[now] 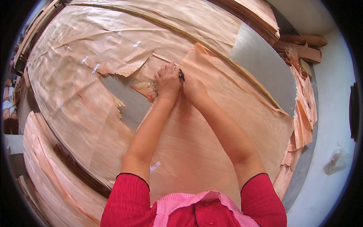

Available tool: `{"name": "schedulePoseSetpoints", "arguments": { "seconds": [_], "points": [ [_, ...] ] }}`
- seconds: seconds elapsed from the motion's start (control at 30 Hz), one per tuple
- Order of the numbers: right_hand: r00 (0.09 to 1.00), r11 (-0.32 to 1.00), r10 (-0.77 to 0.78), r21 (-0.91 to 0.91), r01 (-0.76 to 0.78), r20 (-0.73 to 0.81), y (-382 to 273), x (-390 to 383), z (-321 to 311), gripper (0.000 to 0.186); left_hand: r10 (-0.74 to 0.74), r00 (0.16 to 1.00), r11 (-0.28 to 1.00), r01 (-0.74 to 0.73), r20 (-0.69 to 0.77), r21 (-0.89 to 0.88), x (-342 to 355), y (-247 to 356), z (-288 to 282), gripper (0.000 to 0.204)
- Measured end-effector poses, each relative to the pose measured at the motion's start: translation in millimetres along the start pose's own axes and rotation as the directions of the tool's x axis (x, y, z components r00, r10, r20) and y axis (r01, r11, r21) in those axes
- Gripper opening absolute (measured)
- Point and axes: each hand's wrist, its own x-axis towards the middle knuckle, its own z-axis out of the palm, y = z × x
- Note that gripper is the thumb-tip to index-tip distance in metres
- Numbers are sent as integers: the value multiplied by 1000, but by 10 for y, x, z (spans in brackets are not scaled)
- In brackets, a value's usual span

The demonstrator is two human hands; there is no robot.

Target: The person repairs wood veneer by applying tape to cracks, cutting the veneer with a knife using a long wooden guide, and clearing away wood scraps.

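Observation:
My left hand (166, 82) lies with fingers spread on a thin reddish-tan veneer sheet (234, 125), near its upper left part. Just right of it my right hand (193, 89) is closed on a small dark cutting tool (181, 75), whose tip touches the sheet beside my left fingers. Left of my hands is a ragged veneer scrap (145, 89) with a dark, rough patch. A paler sheet with white tape strips (96, 68) has a torn opening showing a grey surface (121, 96).
A long thin strip (227, 59) crosses the sheets at the top. Veneer stacks lie at the lower left (53, 159) and top right (253, 17). Torn scraps (302, 106) line the right edge, beside a white surface (329, 125) holding a clear bag (336, 160).

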Motion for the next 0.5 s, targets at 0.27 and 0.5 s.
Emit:
{"name": "schedulePoseSetpoints", "arguments": {
  "seconds": [0.27,0.5],
  "points": [
    [999,992,26,-126,-22,34,-133,-170,21,22,30,992,950,-68,125,306,-2,35,31,35],
    [981,973,-150,-155,168,123,-68,-18,-293,20,40,993,993,-52,111,108,47,30,-139,34]
  ]
}}
